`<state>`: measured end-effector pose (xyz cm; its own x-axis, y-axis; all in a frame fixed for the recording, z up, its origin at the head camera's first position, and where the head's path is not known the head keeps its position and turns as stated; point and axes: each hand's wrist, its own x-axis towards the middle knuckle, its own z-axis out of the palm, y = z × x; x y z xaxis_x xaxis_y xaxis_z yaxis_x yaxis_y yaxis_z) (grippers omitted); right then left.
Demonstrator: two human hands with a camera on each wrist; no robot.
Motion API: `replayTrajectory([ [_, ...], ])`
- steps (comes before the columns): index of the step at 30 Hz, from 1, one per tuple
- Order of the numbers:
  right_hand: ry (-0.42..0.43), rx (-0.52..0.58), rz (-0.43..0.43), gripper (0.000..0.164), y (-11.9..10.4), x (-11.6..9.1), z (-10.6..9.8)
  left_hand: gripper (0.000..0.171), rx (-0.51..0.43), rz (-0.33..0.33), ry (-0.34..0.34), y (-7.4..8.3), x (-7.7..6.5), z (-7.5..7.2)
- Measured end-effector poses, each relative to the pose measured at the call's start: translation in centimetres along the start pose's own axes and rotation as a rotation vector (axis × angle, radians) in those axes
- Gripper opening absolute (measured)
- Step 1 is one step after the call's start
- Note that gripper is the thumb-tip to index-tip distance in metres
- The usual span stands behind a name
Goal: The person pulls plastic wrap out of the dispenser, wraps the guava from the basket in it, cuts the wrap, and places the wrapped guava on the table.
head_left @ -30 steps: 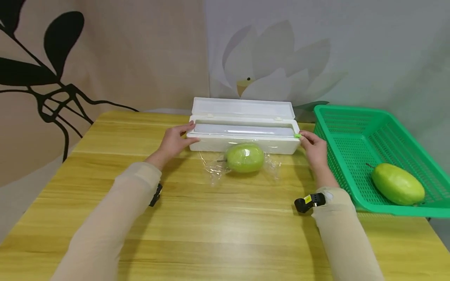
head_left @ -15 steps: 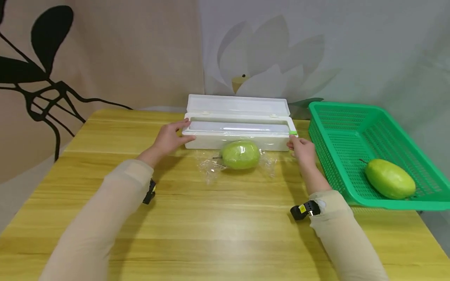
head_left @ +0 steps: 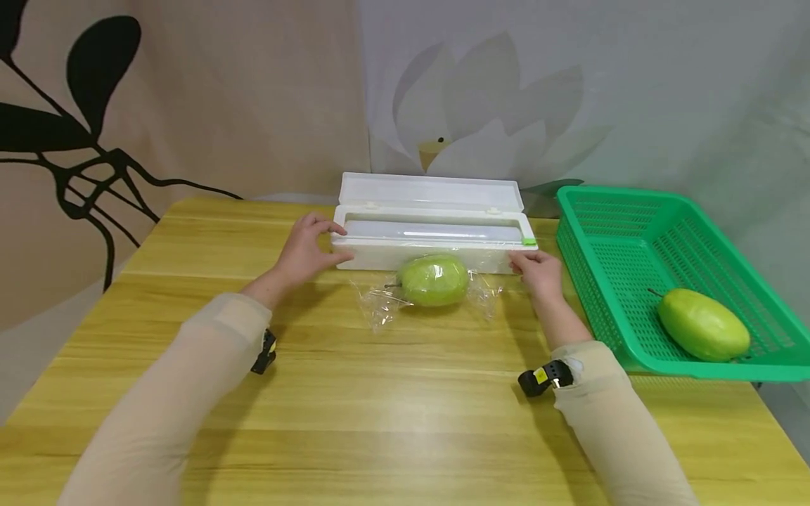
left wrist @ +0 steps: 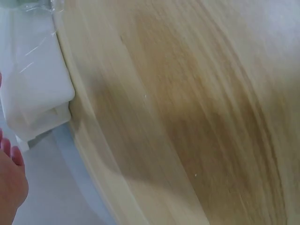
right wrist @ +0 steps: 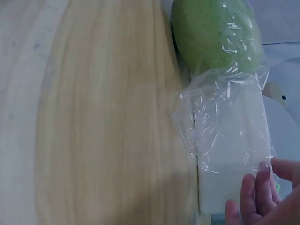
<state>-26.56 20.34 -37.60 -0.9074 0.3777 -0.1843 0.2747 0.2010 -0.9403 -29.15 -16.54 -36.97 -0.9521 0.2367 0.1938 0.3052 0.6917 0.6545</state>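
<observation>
A white cling film dispenser (head_left: 436, 256) lies across the back of the table, lid raised, its film roll (head_left: 430, 230) showing and a green slider cutter (head_left: 529, 242) at the right end. Against its front rests a green oval fruit with a stem (head_left: 434, 281), wrapped in clear cling film (right wrist: 211, 117) that runs up to the box. My left hand (head_left: 302, 249) is at the box's left end, thumb and fingers spread and gripping nothing. My right hand (head_left: 539, 275) pinches the film's edge between thumb and forefinger, at the box's front right.
To the right stands a green plastic basket (head_left: 623, 309) holding a second green fruit (head_left: 702, 325). A printed cloth backdrop (head_left: 253, 105) hangs behind the wooden table (head_left: 392, 422).
My right hand has left the green slider at the box's right end and come lower and leftward to the film at the front. My left hand has loosened from the box's left end.
</observation>
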Motion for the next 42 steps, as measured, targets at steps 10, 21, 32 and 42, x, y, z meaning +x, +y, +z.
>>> replayTrajectory([
  [10,-0.097,-0.009,0.009,0.024,-0.7,-0.9,-1.1,0.017,-0.165,-0.044,-0.121,0.5,-0.8,0.2],
  [21,-0.166,-0.153,0.035,0.023,0.1,-0.3,-1.9,0.006,-0.249,-0.021,-0.254,-0.2,-1.6,0.3],
  [32,-0.242,-0.268,0.004,0.034,1.2,-0.2,-2.4,0.007,-0.221,0.014,-0.351,-0.9,-2.6,1.1],
  [42,-0.290,-0.271,-0.034,0.035,1.2,-0.8,-2.7,0.035,-0.040,-0.086,-0.320,-0.9,-4.0,0.2],
])
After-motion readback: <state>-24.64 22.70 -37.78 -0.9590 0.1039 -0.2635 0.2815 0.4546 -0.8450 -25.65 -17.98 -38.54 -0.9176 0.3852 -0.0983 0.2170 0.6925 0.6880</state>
